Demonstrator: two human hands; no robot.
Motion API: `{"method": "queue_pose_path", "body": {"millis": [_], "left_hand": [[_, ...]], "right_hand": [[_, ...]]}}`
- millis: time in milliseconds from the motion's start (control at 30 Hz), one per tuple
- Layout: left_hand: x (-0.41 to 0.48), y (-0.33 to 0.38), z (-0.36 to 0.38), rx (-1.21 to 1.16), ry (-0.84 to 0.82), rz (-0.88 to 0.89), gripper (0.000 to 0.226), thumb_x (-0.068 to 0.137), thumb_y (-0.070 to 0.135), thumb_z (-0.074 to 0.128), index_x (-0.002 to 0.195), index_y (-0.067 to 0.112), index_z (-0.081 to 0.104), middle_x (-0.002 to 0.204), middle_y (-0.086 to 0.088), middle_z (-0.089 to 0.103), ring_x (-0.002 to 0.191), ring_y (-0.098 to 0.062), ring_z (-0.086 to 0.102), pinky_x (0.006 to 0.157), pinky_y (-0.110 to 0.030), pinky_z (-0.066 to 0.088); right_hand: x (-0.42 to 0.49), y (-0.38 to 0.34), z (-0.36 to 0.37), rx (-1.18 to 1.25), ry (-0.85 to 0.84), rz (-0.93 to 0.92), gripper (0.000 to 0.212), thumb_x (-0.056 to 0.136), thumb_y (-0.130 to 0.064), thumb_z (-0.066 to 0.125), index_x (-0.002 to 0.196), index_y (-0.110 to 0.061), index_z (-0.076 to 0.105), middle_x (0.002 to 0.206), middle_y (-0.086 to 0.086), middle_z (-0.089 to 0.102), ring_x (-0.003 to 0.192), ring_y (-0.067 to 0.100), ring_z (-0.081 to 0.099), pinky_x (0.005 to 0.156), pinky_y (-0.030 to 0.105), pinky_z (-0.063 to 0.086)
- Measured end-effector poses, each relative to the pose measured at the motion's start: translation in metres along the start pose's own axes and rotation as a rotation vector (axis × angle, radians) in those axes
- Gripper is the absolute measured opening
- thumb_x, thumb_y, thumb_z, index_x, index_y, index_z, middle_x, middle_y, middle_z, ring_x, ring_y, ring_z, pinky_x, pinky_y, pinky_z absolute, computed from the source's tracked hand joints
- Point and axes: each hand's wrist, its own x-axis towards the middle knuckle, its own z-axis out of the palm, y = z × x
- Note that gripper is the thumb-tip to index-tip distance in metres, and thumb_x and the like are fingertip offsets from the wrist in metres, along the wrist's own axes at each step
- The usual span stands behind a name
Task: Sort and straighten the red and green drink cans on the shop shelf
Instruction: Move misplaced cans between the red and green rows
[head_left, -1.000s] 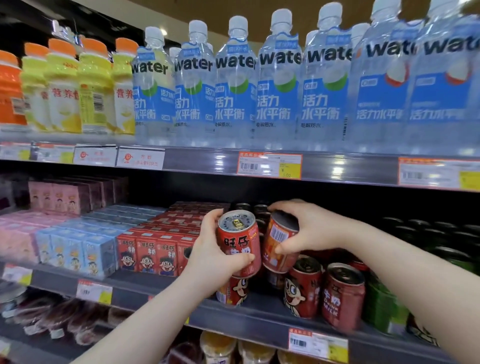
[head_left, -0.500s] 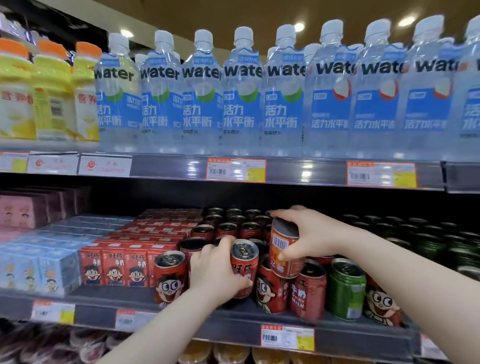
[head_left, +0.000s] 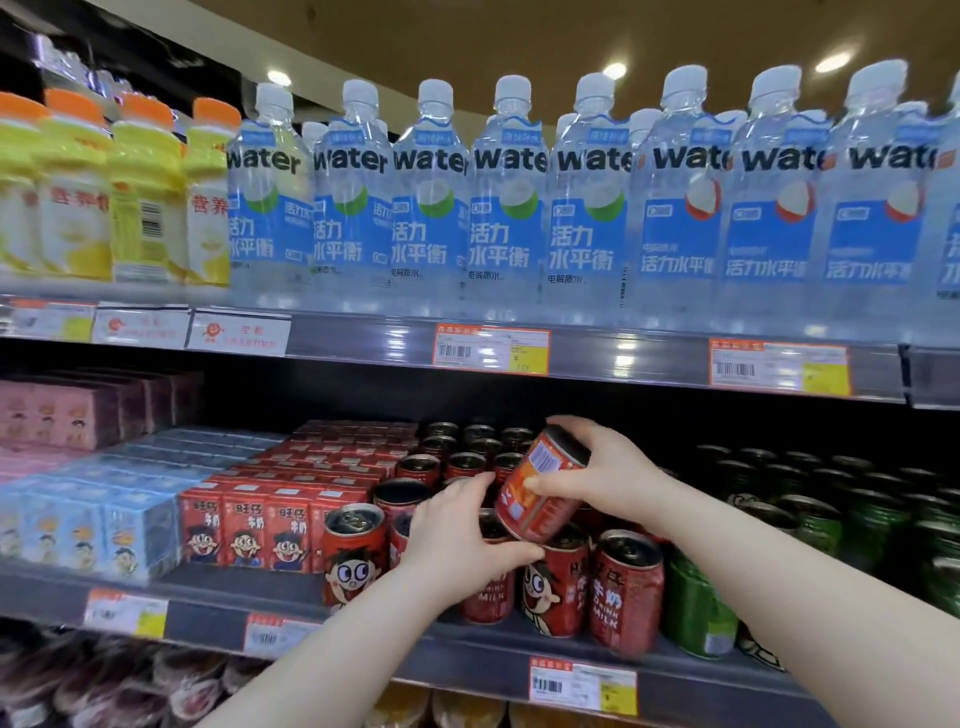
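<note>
Red drink cans with a cartoon face stand in rows on the middle shelf (head_left: 218, 618); one stands at the front left (head_left: 355, 553) and two at the front right (head_left: 626, 592). Green cans (head_left: 696, 610) begin right of them and fill the shelf's right side. My right hand (head_left: 613, 475) holds a red can (head_left: 537, 488) tilted above the front row, gripped near its top. My left hand (head_left: 460, 535) is wrapped over the top of a standing red can (head_left: 485, 597), just below the tilted one.
Red milk cartons (head_left: 249, 525), blue cartons (head_left: 78, 525) and pink cartons (head_left: 62, 415) fill the shelf to the left. The upper shelf's edge (head_left: 623, 358) runs close above the cans, loaded with water bottles (head_left: 509, 208) and yellow bottles (head_left: 140, 197).
My left hand has set its red can down in the front row and stays on it. My right hand has tipped its can to a slant. The camera has moved closer.
</note>
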Motion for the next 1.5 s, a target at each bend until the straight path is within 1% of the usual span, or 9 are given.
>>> {"method": "queue_pose_path", "body": {"millis": [167,300,433,600,733,900,1000,1300,1500], "left_hand": [[-0.011,0.013,-0.01,-0.756,0.056,-0.106,0.061,0.071,0.028,0.079,0.123,0.024,0.046,0.106,0.007,0.06,0.097,-0.007,0.06,0.085,-0.026,0.051],[-0.016,0.017,-0.014,-0.923,0.123,-0.105,0.055,0.06,0.028,0.08,0.106,0.03,0.05,0.103,0.002,0.062,0.095,-0.015,0.064,0.087,-0.036,0.054],[-0.016,0.026,-0.017,-0.799,0.189,-0.069,0.072,0.048,0.038,0.077,0.113,0.03,0.048,0.106,0.009,0.06,0.095,-0.008,0.061,0.083,-0.029,0.052],[-0.015,0.05,-0.014,-0.677,0.194,-0.002,0.059,0.064,0.02,0.084,0.109,0.03,0.048,0.098,0.014,0.057,0.089,0.002,0.056,0.075,-0.018,0.045],[-0.013,0.07,-0.005,-0.629,0.144,0.052,0.055,0.064,0.021,0.082,0.108,0.032,0.049,0.101,0.014,0.058,0.093,0.001,0.056,0.081,-0.021,0.046],[-0.003,0.09,0.014,-0.633,0.059,0.134,0.05,0.076,0.028,0.074,0.119,0.03,0.048,0.114,0.011,0.055,0.103,-0.001,0.054,0.089,-0.022,0.046],[0.008,0.101,0.033,-0.59,0.053,0.166,0.038,0.083,0.033,0.066,0.117,0.024,0.054,0.118,0.005,0.055,0.106,-0.009,0.056,0.094,-0.028,0.046],[0.026,0.136,0.105,0.327,-0.146,0.127,0.072,0.068,0.073,0.055,0.121,0.024,0.053,0.125,0.0,0.057,0.117,-0.022,0.051,0.098,-0.035,0.038],[0.025,0.149,0.122,0.515,-0.117,0.1,0.086,0.06,0.082,0.052,0.119,0.02,0.048,0.121,-0.002,0.057,0.114,-0.024,0.049,0.097,-0.037,0.033]], "right_hand": [[-0.008,0.006,0.026,0.696,-0.047,0.267,0.05,0.079,-0.028,0.072,0.123,-0.015,0.053,0.11,0.008,0.068,0.098,0.02,0.067,0.083,0.037,0.056],[-0.015,0.011,0.031,0.657,-0.156,0.273,0.042,0.083,-0.041,0.065,0.12,-0.024,0.055,0.115,0.0,0.066,0.103,0.015,0.064,0.089,0.036,0.053],[-0.023,0.009,0.015,0.385,-0.129,0.093,0.07,0.075,-0.031,0.07,0.139,-0.025,0.04,0.135,-0.003,0.051,0.118,0.013,0.054,0.103,0.032,0.044],[-0.039,0.0,0.004,-0.001,-0.16,-0.176,0.082,0.071,-0.025,0.079,0.139,-0.032,0.034,0.123,-0.018,0.05,0.109,-0.004,0.05,0.086,0.0,0.036],[-0.044,0.005,-0.003,0.002,-0.051,-0.172,0.094,0.053,-0.044,0.077,0.137,-0.034,0.035,0.124,-0.016,0.051,0.113,0.002,0.052,0.095,0.017,0.04],[-0.053,0.027,-0.033,-0.004,0.073,-0.092,0.074,0.064,-0.029,0.083,0.127,-0.03,0.044,0.105,-0.019,0.057,0.092,-0.008,0.055,0.073,0.004,0.041],[-0.06,0.05,-0.059,-0.003,0.176,0.001,0.075,0.063,-0.03,0.084,0.127,-0.024,0.045,0.109,-0.008,0.06,0.094,0.004,0.059,0.075,0.012,0.042],[-0.074,0.104,-0.13,-0.043,0.261,0.09,0.071,0.064,-0.026,0.083,0.124,-0.023,0.045,0.098,-0.011,0.058,0.084,-0.003,0.056,0.071,0.012,0.04],[-0.075,0.122,-0.135,0.029,0.195,0.081,0.071,0.066,-0.026,0.081,0.126,-0.026,0.043,0.102,-0.013,0.056,0.088,-0.003,0.056,0.077,0.016,0.043]]}}
